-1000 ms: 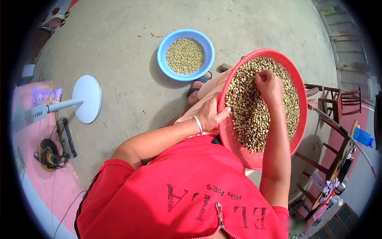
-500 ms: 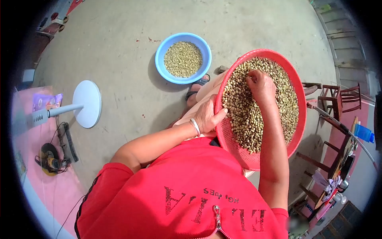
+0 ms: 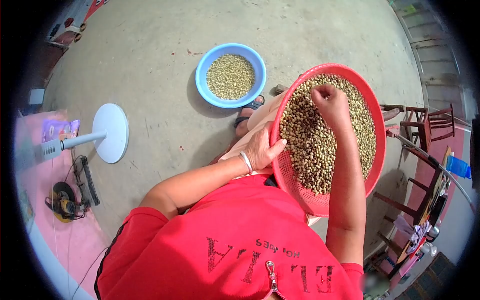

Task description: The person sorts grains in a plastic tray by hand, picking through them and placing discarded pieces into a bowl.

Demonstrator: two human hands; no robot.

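Observation:
A red plastic mesh basket (image 3: 371,95) rests tilted on my lap, filled with small round tan, green and brown beans or seeds (image 3: 310,150). My left hand (image 3: 261,148) grips its left rim, with the thumb over the edge and the other fingers hidden outside. Over the upper part of the beans is my right hand (image 3: 332,104), its fingers curled and thumb bent toward the index finger. Whatever it pinches, if anything, is too small to make out. A bare strip of mesh shows at the basket's near end.
On the concrete floor ahead stands a blue basin (image 3: 201,75) of paler greenish beans, beside my sandalled foot (image 3: 245,117). To the left are a white round stand base (image 3: 111,132) and a power tool (image 3: 65,202). Wooden chairs (image 3: 417,127) and a cluttered table are at right.
My right hand has lifted slightly off the beans and turned, opening a gap between the curled fingers and palm. My left hand keeps its hold on the rim. The whole view has shifted a little.

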